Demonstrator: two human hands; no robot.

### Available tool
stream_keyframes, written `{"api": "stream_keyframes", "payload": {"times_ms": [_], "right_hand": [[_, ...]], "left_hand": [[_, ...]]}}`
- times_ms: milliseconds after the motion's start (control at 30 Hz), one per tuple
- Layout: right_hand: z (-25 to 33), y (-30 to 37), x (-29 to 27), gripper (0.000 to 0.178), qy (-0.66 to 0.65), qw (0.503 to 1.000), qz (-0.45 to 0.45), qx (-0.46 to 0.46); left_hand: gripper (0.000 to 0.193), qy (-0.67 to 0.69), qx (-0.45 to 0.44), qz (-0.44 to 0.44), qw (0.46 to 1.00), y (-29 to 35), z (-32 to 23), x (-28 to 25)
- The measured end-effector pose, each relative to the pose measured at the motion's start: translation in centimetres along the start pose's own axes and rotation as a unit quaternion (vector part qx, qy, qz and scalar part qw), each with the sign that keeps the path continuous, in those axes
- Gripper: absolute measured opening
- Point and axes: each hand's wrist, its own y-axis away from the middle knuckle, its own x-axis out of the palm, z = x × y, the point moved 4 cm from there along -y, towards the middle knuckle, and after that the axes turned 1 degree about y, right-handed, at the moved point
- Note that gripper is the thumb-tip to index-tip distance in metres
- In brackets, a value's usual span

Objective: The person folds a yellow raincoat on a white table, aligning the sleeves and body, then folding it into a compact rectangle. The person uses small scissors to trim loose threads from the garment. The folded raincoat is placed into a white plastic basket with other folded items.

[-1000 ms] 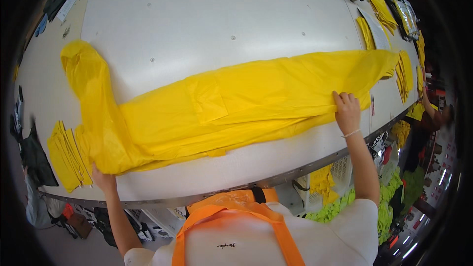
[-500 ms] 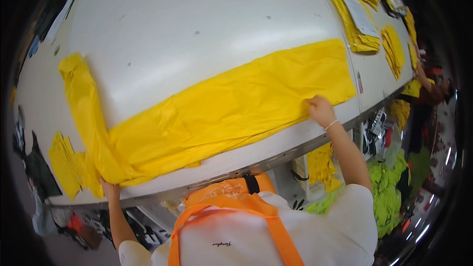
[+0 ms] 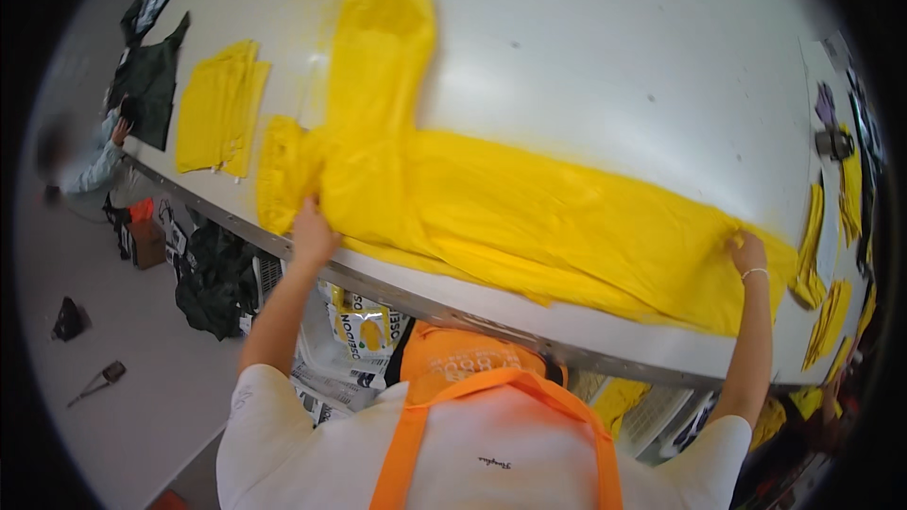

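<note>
A yellow jacket-like garment [image 3: 557,217] of smooth, thin fabric lies lengthwise along the near side of the white table. One sleeve [image 3: 381,57] stretches away from me near its left end. Bunched yellow fabric [image 3: 285,165] sits at that left end, beside my left hand [image 3: 314,231], whose fingers are closed on the garment's near edge. Toward the right end, my right hand [image 3: 746,253] pinches the top layer of the fabric. The fingertips of my left hand are partly hidden by the hand itself.
Folded yellow garments [image 3: 217,109] and a dark green garment [image 3: 146,94] lie to the left, near another person's hand [image 3: 121,130]. More yellow stacks [image 3: 829,316] and a metal cup [image 3: 834,144] stand right. Packages [image 3: 364,326] sit below the metal table edge [image 3: 453,307].
My view has swung to the left. My right hand has shifted from the garment's near edge to farther across it, closer to the right end. My left hand stays at the left end.
</note>
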Motion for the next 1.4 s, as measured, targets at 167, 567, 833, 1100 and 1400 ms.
{"api": "stream_keyframes", "payload": {"times_ms": [167, 567, 833, 1100, 1400], "right_hand": [[27.2, -0.3, -14.9, 0.031, -0.137, 0.847, -0.387, -0.338], [77.7, -1.7, -25.8, 0.031, 0.136, 0.9, -0.238, -0.338], [26.8, -7.4, -32.8, 0.026, -0.298, 0.892, -0.253, -0.227], [3.3, 32.9, -16.6, 0.029, -0.38, 0.836, -0.367, 0.149], [0.2, 53.3, -10.9, 0.031, -0.319, 0.77, -0.478, 0.277]], "left_hand": [[0.06, -0.053, 0.03, 0.015, 0.998, 1.1, -0.3, 0.7], [0.092, 0.059, 0.048, 0.021, 0.997, 0.2, -0.1, -2.2], [0.061, 0.181, 0.107, 0.033, 0.977, 0.4, 1.8, -3.0], [0.057, 0.302, 0.364, -0.31, 0.825, -5.4, 2.6, -11.5], [0.074, 0.263, 0.27, -0.238, 0.895, -18.4, 6.9, -4.1]]}}
